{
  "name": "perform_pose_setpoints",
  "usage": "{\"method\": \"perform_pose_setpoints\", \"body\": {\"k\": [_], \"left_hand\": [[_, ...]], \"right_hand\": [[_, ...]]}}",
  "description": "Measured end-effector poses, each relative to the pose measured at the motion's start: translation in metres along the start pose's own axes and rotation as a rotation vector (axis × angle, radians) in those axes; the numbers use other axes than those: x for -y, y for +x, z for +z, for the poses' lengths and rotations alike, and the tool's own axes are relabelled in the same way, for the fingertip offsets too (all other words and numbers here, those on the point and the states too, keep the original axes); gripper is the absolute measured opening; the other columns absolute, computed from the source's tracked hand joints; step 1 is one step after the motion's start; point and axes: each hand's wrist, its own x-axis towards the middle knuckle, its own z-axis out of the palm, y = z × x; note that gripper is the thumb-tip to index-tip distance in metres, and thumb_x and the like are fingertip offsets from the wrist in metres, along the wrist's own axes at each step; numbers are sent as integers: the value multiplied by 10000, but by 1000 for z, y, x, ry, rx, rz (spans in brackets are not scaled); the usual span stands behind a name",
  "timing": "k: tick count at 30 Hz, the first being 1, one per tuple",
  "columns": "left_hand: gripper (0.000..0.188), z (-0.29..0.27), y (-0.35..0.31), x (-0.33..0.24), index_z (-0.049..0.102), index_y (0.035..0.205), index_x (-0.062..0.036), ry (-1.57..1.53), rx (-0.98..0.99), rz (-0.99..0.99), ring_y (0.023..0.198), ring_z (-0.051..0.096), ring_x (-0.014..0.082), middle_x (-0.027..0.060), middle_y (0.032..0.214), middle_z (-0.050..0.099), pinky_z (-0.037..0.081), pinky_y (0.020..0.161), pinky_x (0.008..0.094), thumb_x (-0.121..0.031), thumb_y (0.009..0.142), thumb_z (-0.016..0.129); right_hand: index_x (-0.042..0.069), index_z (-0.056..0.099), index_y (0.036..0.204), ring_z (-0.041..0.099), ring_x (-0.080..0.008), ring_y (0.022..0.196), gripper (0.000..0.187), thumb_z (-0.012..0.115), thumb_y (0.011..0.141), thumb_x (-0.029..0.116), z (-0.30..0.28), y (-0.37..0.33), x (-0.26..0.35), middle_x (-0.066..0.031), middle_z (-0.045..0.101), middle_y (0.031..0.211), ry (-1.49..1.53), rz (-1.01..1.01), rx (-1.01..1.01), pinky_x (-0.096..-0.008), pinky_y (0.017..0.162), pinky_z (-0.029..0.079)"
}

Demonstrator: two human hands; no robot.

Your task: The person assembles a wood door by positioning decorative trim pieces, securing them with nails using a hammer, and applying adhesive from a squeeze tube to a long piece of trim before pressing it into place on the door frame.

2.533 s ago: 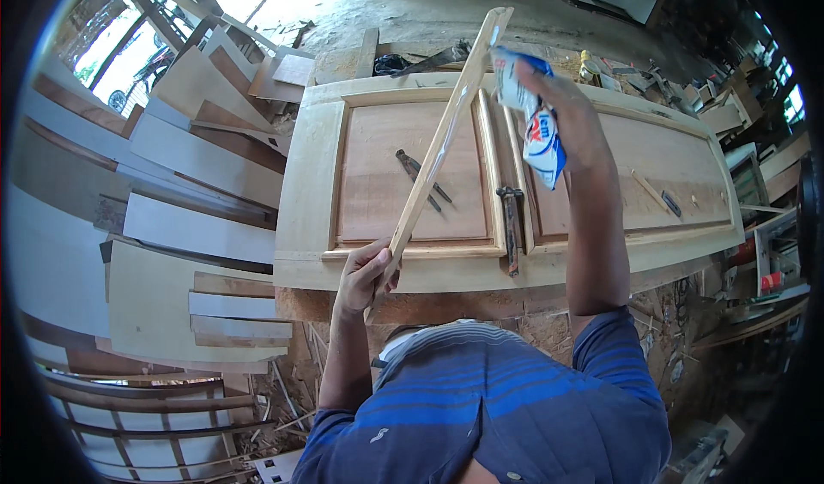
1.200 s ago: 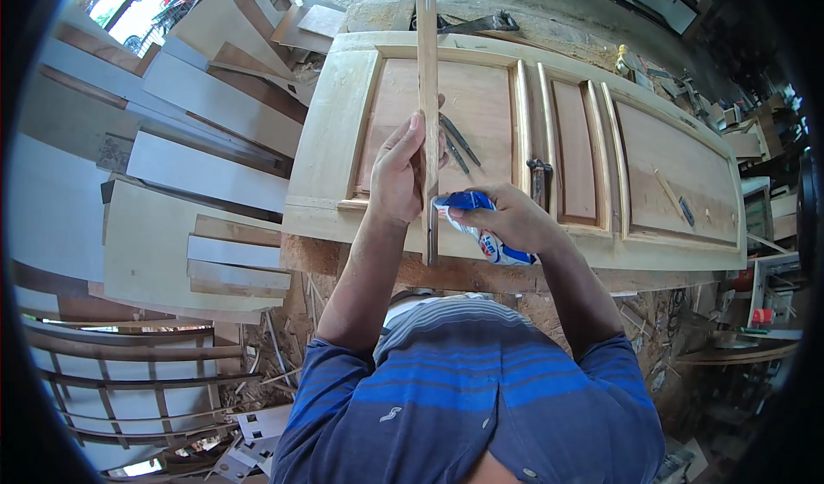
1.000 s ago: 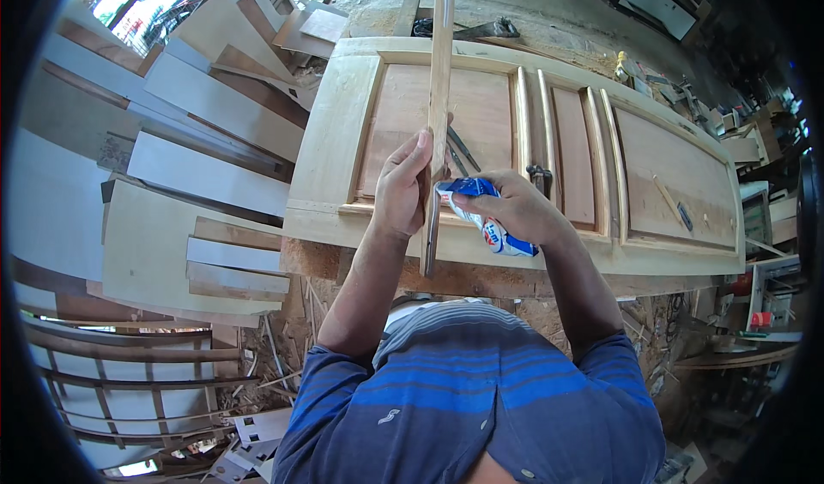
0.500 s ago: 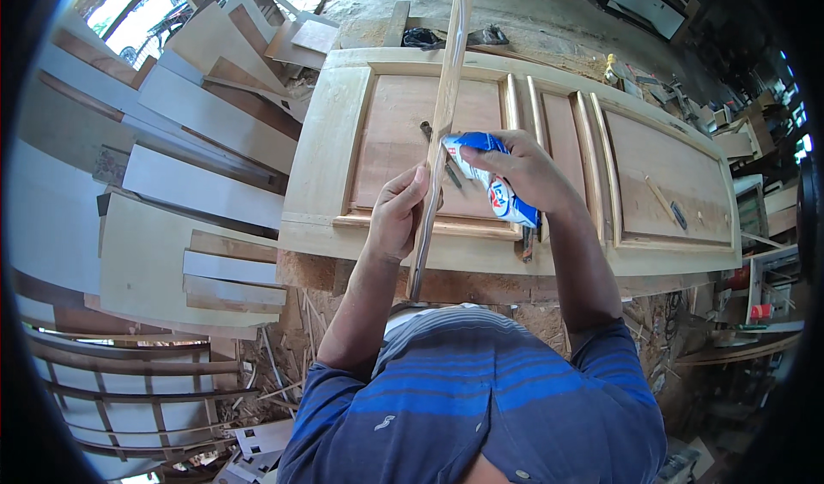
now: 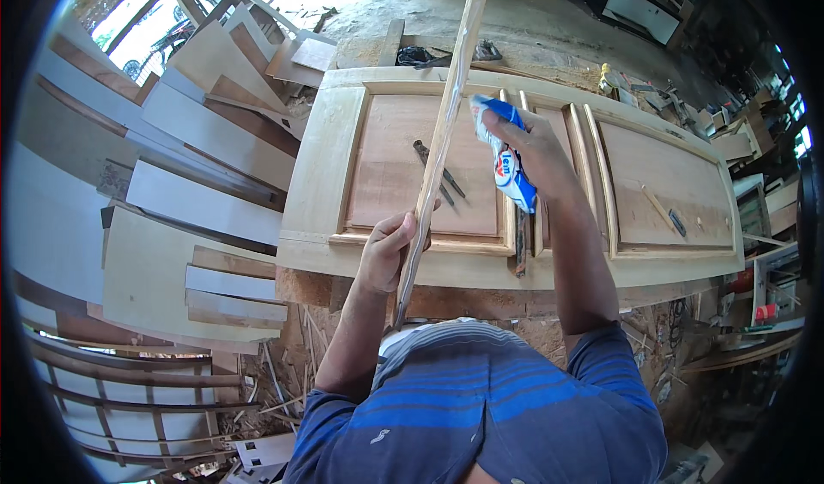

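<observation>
My left hand (image 5: 388, 252) is closed round the lower part of a long, narrow wooden strip (image 5: 442, 132), holding it tilted above a panelled wooden door (image 5: 322, 166). A whitish line of glue runs along the strip's upper face. In my right hand (image 5: 542, 154) is a squeezed blue-and-white glue pouch (image 5: 512, 182), now apart from the strip on its right side. Behind the strip, a pair of dark pincers (image 5: 445, 173) lies on the door's left panel. Beneath the pouch, a dark-handled tool (image 5: 521, 248) rests on the door; its kind is unclear.
A pencil-like stick (image 5: 659, 208) and a small dark tool (image 5: 677, 222) lie on the door's right panel. White and brown boards (image 5: 202, 192) lean at the left. Black plastic (image 5: 421, 55) sits beyond the door. Wood scraps litter the floor.
My right hand has drawn the glue pouch away from the strip, up and to the right. My left hand and the strip have come slightly nearer; the strip's far end now shows.
</observation>
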Motion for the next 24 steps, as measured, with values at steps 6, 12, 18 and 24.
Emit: {"method": "perform_pose_setpoints", "body": {"k": [6, 12, 18, 24], "left_hand": [[642, -13, -27, 26, 533, 1543, 101, -109, -160, 60, 858, 582, 133, 35, 1009, 625, 482, 815, 329, -364, 1115, 648], [505, -49, -54, 38, 645, 1469, 33, 94, -528, 150, 757, 556, 74, -21, 872, 593, 465, 737, 268, -342, 1132, 659], [400, -97, -46, 37, 760, 1333, 72, 560, -876, 307, 889, 643, 51, -7, 991, 754, 502, 755, 221, -229, 1071, 780], [404, -192, -3, 17, 792, 1286, 47, 896, -921, 198, 832, 672, 106, 62, 978, 742, 543, 751, 263, -240, 1005, 836]], "right_hand": [[31, 714, 1153, 606, -115, 718, 445, 885, 898, 353, -10, 10, -106, -10, 668, 852, -34, 33, -205, -306, 688, 519], [46, 637, 1354, 779, -342, 1033, 649, 907, 795, 235, 20, 19, -232, -160, 798, 1061, -585, 223, -55, -441, 941, 604], [113, 593, 1386, 721, -457, 1154, 563, 825, 873, 91, 36, 66, -310, -247, 720, 1251, -783, 47, -315, -541, 981, 590], [98, 512, 1437, 698, -486, 1172, 618, 813, 898, 92, 58, 100, -313, -257, 667, 1304, -908, 35, -460, -583, 952, 588]]}}
